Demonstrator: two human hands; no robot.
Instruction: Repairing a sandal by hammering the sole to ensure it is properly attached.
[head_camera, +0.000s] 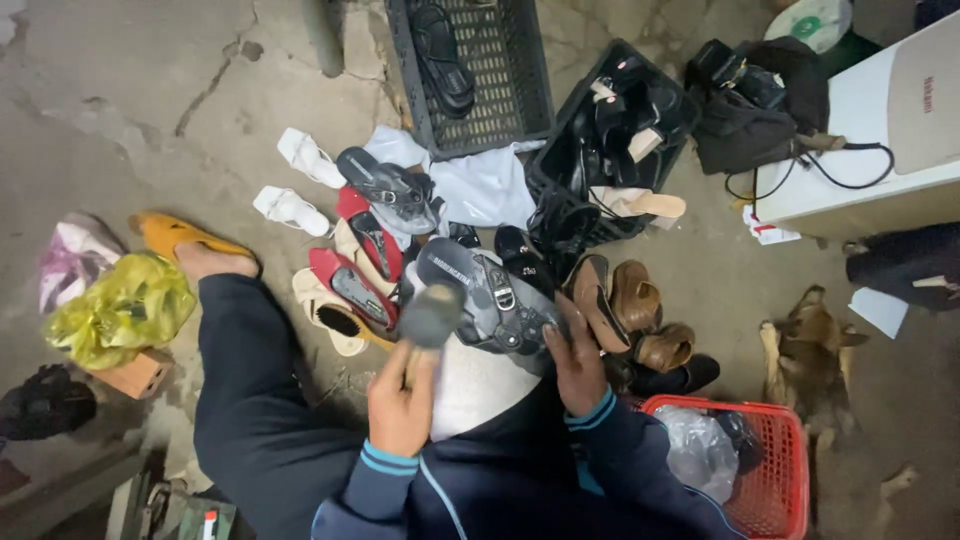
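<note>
Fingers: the left hand (400, 405) is closed around a hammer (428, 322) handle; the right hand (578, 362) has its fingers (572, 318) spread flat, pressing on a sandal.
Hammer: its head is blurred, raised over the near end of the sandal.
Sandal: a dark buckled sandal (490, 295) lies sole-side partly up on a pale block (480, 385) resting on the person's lap, between the two hands.
Sleeves: dark blue with light blue cuffs.
Shoe pile: just beyond the sandal, red flats (350, 285), a beige slipper (325, 315), white sandals (295, 180) and brown shoes (635, 305) lie crowded together on the concrete floor (130, 110).
Crates: two black crates (480, 70) stand farther off, both holding dark footwear.
Basket: a red basket (770, 490) sits just beside the right arm, with a clear bag in it.
Left side: a yellow bag (115, 310) lies near the person's bare foot (215, 262).
Dog: a brown dog (810, 355) lies beside the basket.
</note>
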